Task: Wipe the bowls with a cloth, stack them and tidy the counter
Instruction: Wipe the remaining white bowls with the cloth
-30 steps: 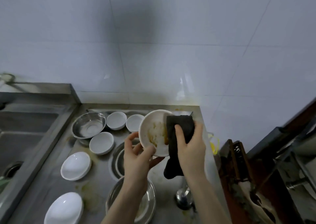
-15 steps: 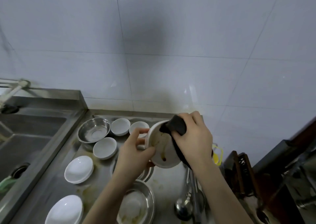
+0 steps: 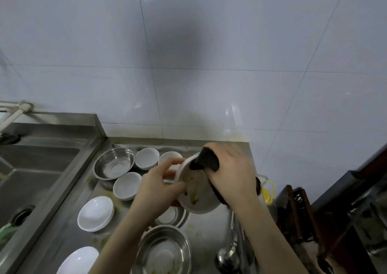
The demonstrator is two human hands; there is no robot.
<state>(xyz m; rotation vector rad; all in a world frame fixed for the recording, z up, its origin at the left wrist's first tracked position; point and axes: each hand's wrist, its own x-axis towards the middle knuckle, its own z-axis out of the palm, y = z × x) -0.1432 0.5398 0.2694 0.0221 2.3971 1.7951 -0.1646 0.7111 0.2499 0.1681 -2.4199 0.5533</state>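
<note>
My left hand (image 3: 156,187) grips the left rim of a white bowl (image 3: 195,192), tilted up above the steel counter (image 3: 65,229), its inside smeared with yellowish residue. My right hand (image 3: 232,174) holds a dark cloth (image 3: 206,160) and presses it into the bowl's upper right. Several clean white bowls stand on the counter: two at the back (image 3: 146,158) (image 3: 170,156), one mid-left (image 3: 127,185), two shallow ones (image 3: 96,213) (image 3: 78,261) toward the near left.
A steel bowl (image 3: 114,165) stands at the back left, another (image 3: 164,250) near the front with residue, and one partly hidden beneath the hands (image 3: 173,216). A ladle (image 3: 229,255) lies at the right. The sink (image 3: 31,169) lies left; a yellow object (image 3: 266,192) and dark racks (image 3: 297,215) stand right.
The right hand moved the cloth from the bowl's right edge up over its top rim and bunched it. The bowl turned more edge-on. The camera view tilted slightly upward.
</note>
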